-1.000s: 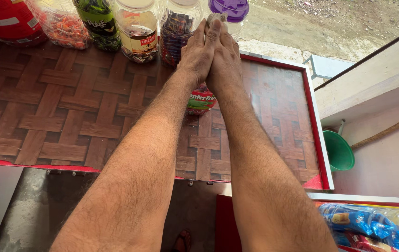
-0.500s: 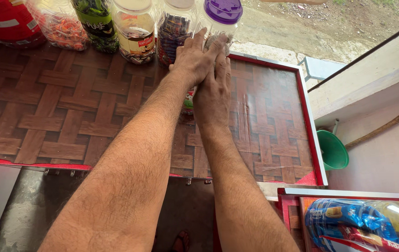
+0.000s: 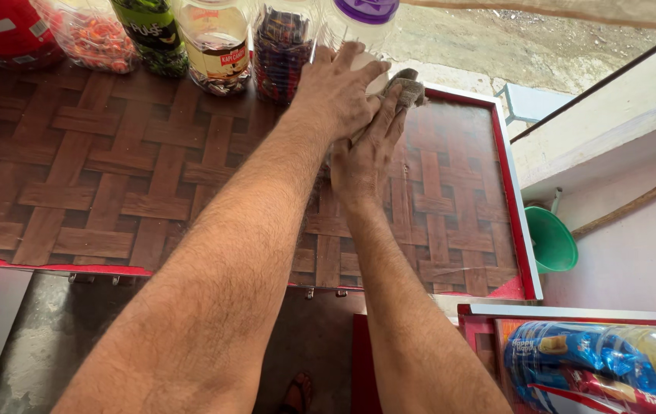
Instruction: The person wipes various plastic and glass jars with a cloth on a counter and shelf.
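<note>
Both hands have shifted since the half-second-earlier frame: they were pressed side by side against the purple-lidded jar, and now the left hand (image 3: 339,88) lies on top while the right hand (image 3: 366,157) sits below it with a cloth showing at its fingertips.

Jar (image 3: 359,31): clear plastic, purple lid, standing upright at the far edge of the counter (image 3: 75,176). Its long axis is vertical. Only the lid and upper shoulder show; the lower body is hidden behind the hands.

Cloth (image 3: 408,84): small, grey-brown, bunched. It is pinched under the right fingers and lies against the jar's lower right side.

Left hand: fingers spread and laid flat across the jar's front, clamped on its wall. This hand is the nearer of the two to the jar's middle.

Right hand: fingers closed on the cloth, palm toward the jar, just below and to the right of the left hand, the two hands touching.

Relation of note: the jar lies directly ahead of both hands, away from the body, with the cloth between right fingers and jar wall.

Surroundings: a row of further jars (image 3: 217,42) of sweets stands to the left along the same edge. The counter has a woven brown pattern and a red rim (image 3: 516,207). A green funnel (image 3: 552,239) lies beyond the rim at right. A packet-filled container (image 3: 596,368) sits at lower right.
</note>
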